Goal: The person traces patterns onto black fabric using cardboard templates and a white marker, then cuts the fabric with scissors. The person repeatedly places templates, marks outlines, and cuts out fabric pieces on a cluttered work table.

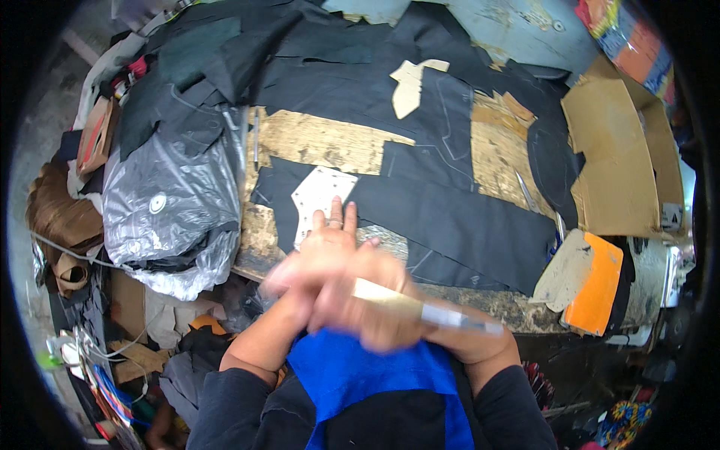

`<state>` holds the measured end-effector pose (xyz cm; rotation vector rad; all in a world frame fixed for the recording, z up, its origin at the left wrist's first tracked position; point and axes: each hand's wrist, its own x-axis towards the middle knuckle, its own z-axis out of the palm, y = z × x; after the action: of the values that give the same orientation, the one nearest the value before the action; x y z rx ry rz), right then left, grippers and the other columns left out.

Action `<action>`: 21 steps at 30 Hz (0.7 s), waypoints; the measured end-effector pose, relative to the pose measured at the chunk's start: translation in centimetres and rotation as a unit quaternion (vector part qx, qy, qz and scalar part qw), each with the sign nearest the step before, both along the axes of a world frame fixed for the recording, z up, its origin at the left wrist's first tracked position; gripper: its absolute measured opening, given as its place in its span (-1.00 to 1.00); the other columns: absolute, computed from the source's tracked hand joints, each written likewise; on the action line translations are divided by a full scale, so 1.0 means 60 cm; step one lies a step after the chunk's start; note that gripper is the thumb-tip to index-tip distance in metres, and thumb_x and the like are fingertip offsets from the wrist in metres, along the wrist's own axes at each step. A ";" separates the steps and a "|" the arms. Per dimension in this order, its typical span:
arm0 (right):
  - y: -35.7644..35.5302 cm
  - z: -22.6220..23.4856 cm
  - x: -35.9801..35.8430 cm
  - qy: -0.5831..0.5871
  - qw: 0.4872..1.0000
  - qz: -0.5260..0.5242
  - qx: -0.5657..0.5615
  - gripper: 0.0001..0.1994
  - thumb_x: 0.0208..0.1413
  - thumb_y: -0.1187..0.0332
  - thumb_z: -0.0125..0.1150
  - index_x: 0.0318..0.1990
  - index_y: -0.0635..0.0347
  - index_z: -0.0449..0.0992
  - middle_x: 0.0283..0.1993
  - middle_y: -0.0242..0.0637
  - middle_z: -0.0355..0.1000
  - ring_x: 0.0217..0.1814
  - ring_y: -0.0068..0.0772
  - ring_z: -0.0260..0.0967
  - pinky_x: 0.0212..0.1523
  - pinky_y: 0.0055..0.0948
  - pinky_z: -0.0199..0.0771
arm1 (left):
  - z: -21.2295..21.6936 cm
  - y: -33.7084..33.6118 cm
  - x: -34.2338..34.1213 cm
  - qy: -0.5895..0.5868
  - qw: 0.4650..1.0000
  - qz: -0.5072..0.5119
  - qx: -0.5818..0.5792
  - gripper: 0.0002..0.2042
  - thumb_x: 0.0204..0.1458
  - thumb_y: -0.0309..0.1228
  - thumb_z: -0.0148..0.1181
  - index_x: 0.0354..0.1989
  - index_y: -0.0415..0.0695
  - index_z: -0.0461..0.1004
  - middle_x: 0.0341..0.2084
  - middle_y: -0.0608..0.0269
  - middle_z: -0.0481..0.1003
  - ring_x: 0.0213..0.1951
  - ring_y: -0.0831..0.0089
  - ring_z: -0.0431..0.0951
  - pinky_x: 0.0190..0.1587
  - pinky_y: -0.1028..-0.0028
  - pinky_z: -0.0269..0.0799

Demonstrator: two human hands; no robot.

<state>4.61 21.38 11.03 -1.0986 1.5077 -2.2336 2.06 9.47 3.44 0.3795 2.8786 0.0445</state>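
Observation:
My left hand (pixel 330 241) lies palm down with fingers spread over a white angular template (pixel 324 186) that has small dark marks on it. The template rests on a black sheet of leather-like material (pixel 457 214) on the worktable. Above my left wrist, smeared by motion, my right hand (pixel 375 324) is closed round a slim pen-like tool (pixel 457 319), pale yellow at one end and whitish-silver at the other. Its exact kind is too blurred to tell. My right hand hides part of my left hand and wrist.
A cream template (pixel 408 91) lies farther back on black sheets with pale drawn lines. Scissors (pixel 526 192) sit at the right, near a cardboard box (pixel 611 150) and an orange piece (pixel 596 283). A filled plastic bag (pixel 172 202) stands left, beside a thin rod (pixel 256 139).

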 end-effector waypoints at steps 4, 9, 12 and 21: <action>0.007 -0.064 -0.074 -0.237 0.963 -0.113 -0.060 -0.47 0.32 0.02 -0.32 0.05 0.39 0.30 -0.42 -0.30 0.32 -0.43 -0.49 0.33 -0.32 -0.53 0.41 | -0.005 0.009 0.008 -0.072 0.996 0.026 0.047 -0.21 -0.03 0.13 0.08 0.28 -0.18 0.13 0.25 -0.16 0.08 0.13 -0.06 0.21 0.06 -0.04 0.30; 0.008 -0.125 -0.118 -0.241 0.950 -0.197 0.008 -0.72 0.27 0.28 -0.02 -0.05 0.34 0.37 -0.39 -0.32 0.39 -0.40 -0.56 0.39 -0.30 -0.58 0.46 | -0.010 0.021 0.026 0.023 0.999 0.027 0.022 -0.11 -0.07 0.24 0.04 0.28 -0.23 0.09 0.26 -0.25 0.04 0.18 -0.22 0.13 0.08 -0.16 0.22; -0.010 -0.149 -0.127 -0.235 0.950 -0.190 0.075 -0.84 0.15 0.46 0.14 -0.17 0.36 0.42 -0.30 -0.24 0.47 -0.30 -0.52 0.45 -0.23 -0.55 0.49 | -0.013 0.023 0.030 0.027 0.999 0.029 0.022 -0.10 -0.08 0.25 0.04 0.27 -0.26 0.11 0.24 -0.26 0.06 0.20 -0.24 0.09 0.09 -0.18 0.19; -0.070 -0.141 -0.146 0.006 0.940 -0.108 0.325 -0.83 -0.02 0.39 0.22 -0.45 0.36 0.51 -0.49 -0.10 0.46 -0.51 -0.25 0.45 -0.44 -0.41 0.42 | -0.028 0.018 0.043 0.043 0.999 0.010 0.032 -0.22 -0.01 0.22 -0.07 0.24 -0.18 0.21 0.21 -0.11 0.18 0.29 -0.14 0.01 0.24 -0.20 -0.12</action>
<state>-4.15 17.16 2.56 -0.7610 2.2252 -1.6115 4.66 10.54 1.76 0.3727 2.9726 0.1263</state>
